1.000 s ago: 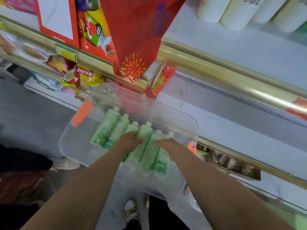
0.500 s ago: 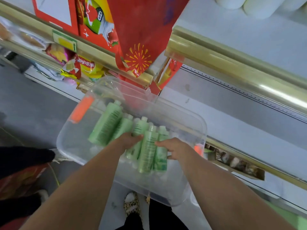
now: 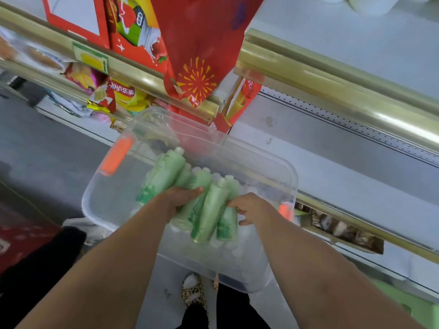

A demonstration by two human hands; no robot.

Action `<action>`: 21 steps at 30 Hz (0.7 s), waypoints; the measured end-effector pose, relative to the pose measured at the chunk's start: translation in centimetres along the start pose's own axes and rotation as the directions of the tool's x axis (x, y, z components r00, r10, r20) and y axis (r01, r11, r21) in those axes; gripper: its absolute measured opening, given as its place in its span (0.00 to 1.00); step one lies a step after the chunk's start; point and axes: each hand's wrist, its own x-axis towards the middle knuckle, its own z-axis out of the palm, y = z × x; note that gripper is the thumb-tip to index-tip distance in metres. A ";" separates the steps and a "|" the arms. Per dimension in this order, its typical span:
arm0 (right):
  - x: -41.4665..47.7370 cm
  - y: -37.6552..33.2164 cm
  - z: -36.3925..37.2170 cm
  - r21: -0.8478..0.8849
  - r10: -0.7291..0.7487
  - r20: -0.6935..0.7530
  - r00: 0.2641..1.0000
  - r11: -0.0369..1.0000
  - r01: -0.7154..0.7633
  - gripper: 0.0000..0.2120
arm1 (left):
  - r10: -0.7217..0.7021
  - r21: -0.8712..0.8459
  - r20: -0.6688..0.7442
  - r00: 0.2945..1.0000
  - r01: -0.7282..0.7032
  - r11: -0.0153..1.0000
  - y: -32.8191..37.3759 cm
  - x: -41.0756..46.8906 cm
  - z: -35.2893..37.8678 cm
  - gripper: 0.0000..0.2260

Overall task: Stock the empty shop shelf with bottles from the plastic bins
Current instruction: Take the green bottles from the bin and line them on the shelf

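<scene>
Found within clear plastic bin (image 3: pixel 261 161): bundle of green bottles (image 3: pixel 206 210), raised off the bin floor. Long axes running from near rim to far wall, caps toward the far wall, bases toward the near rim, slightly fanned.

Gripped on the bin's left side by left hand (image 3: pixel 180 198), fingers curled over the upper bottles. Clasped on the bin's right side by right hand (image 3: pixel 251 210), fingers wrapped round the outermost bottle. Both hands closed on the bundle, neither free. More pale bottles lying on the bin floor beneath; count not discernible. Support under the bin not visible.

Judged: destination, empty shelf (image 3: pixel 356 186), beyond and right of the bin, hence right hand nearer. Likely to need a rightward swing and a turn from lying to upright. Risk judged: loose bundle, middle bottles liable to slip.

Shelf deck pale and smooth, edged by gold front rail (image 3: pixel 370 230) right of the bin. Left of the far wall, crisp packets (image 3: pixel 121 93); above it, red hanging bag (image 3: pixel 197 43). Below the near rim, leopard-print slipper (image 3: pixel 192 293) on grey floor.
</scene>
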 end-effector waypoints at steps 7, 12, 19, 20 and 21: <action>-0.3 0.2 0.3 0.085 0.054 0.148 0.987 0.994 -0.067 0.19 | 0.042 -0.082 0.015 0.999 -0.041 0.996 1.3 -2.0 -2.3 0.23; -1.5 0.5 0.6 0.227 0.000 0.223 0.975 0.972 -0.052 0.27 | 0.166 -0.219 0.027 0.986 -0.156 0.963 1.5 -3.8 -2.5 0.21; -5.1 0.3 0.6 0.555 -0.253 0.351 0.901 0.831 0.017 0.23 | 0.288 -0.363 0.058 0.956 -0.248 0.898 1.4 -7.4 -3.4 0.22; -6.0 0.3 0.8 0.591 -0.288 0.363 0.886 0.806 0.020 0.24 | 0.296 -0.384 0.055 0.954 -0.253 0.888 1.5 -8.1 -3.5 0.23; -6.9 0.2 1.1 0.623 -0.323 0.371 0.871 0.782 0.024 0.24 | 0.309 -0.404 0.056 0.949 -0.261 0.877 1.5 -8.8 -3.6 0.23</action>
